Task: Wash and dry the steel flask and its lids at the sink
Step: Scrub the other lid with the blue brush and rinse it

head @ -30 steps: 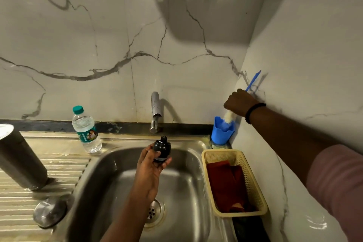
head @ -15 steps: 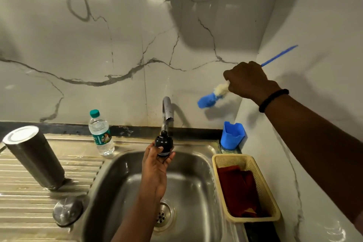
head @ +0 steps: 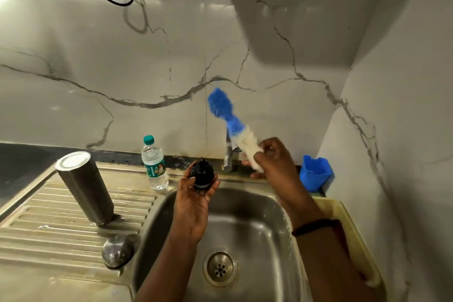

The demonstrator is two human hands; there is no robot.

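The cylindrical brushed-steel flask [head: 84,187] is stood upside down, tilted in the wide-angle view, on the ribbed steel draining board [head: 49,233] to the left of the steel sink basin [head: 245,223], its flat base ring facing up. A domed steel lid [head: 117,250] lies just in front of it. A small black inner lid [head: 202,174] is gripped in the fingers of the left hand [head: 193,206] above the basin. A blue-and-white bristled bottle brush [head: 232,125] is held by the closed right hand [head: 272,162], bristles raised beside the steel tap [head: 228,157].
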